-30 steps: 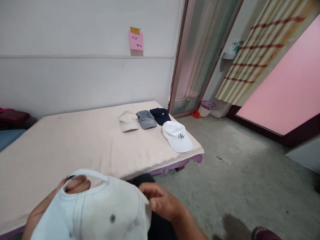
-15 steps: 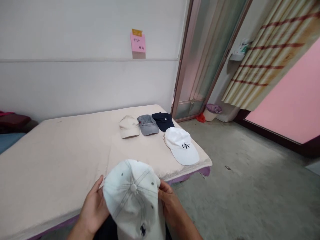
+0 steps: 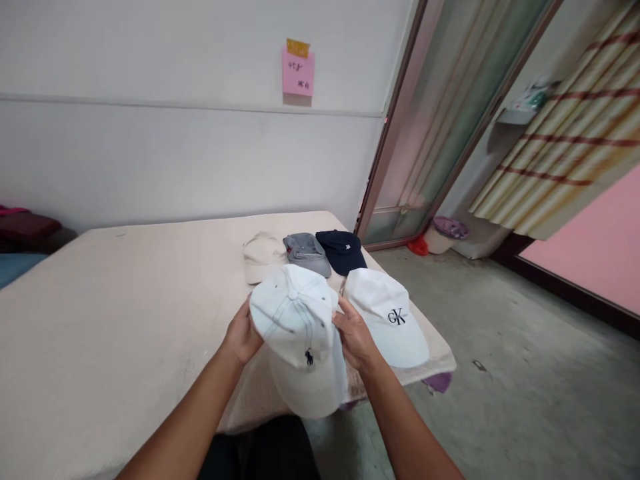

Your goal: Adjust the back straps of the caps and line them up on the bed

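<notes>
A white cap [image 3: 300, 333] with a small dark horse logo is held between both hands above the bed's near right corner, brim toward me. My left hand [image 3: 242, 335] grips its left side and my right hand [image 3: 354, 338] grips its right side. Just to the right lies a white cap with a black letter logo [image 3: 387, 315]. Behind them sit a cream cap [image 3: 263, 253], a grey cap [image 3: 306, 251] and a navy cap [image 3: 342, 249] in a row on the bed.
The bed [image 3: 115, 313] has a pale pink cover and stands against a white wall with a pink note [image 3: 298, 72]. A glass door [image 3: 435, 120], a striped curtain [image 3: 565, 133] and concrete floor [image 3: 525, 393] are on the right. A small basin [image 3: 446, 233] stands by the door.
Both hands have carried the white cap up and forward, from low near my lap to above the bed beside the letter-logo cap. The view has shifted closer to the caps.
</notes>
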A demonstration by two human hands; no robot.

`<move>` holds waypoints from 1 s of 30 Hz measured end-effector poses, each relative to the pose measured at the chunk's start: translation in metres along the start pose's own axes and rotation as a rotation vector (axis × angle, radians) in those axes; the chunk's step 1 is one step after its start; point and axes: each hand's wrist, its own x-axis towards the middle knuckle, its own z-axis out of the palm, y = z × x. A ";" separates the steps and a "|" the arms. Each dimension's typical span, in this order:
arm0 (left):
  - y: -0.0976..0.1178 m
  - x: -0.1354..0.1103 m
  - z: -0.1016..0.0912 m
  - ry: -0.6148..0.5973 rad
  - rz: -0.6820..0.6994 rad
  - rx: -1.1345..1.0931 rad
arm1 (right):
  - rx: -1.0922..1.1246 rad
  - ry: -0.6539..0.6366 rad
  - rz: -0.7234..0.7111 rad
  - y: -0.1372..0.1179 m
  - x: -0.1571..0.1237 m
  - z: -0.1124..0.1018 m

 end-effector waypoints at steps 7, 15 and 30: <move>-0.041 -0.004 -0.021 0.181 0.040 0.037 | 0.025 0.068 0.054 0.020 0.004 -0.012; -0.056 0.037 -0.031 0.203 0.215 0.022 | -0.178 0.100 -0.045 0.031 0.037 -0.029; -0.086 0.049 -0.052 0.392 0.472 0.385 | -0.903 0.485 -0.269 0.079 0.055 -0.063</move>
